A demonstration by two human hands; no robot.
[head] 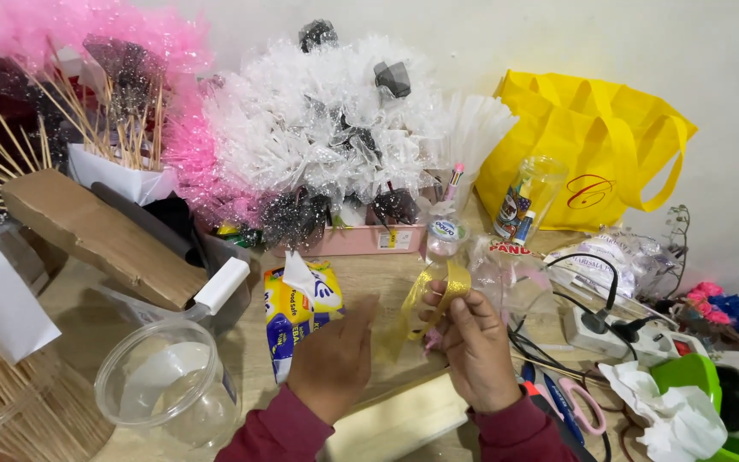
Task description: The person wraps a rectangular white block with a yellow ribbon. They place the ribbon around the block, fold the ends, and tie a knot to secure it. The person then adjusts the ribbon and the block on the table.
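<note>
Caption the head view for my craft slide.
Both hands, left hand and right hand, hold a shiny gold ribbon above a cluttered wooden table.

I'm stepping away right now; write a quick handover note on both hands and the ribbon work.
Left hand: fingers pinch the lower end of the gold ribbon.
Right hand: holds the ribbon's upper part, which is looped above the fingers.
Nearby: scissors right of the right hand, clear tub at left, wrapped bouquets at the back, snack pack beside the left hand.
Done: ribbon looped. No finished knot or bow shows; the ribbon is not visibly attached to anything.
</note>
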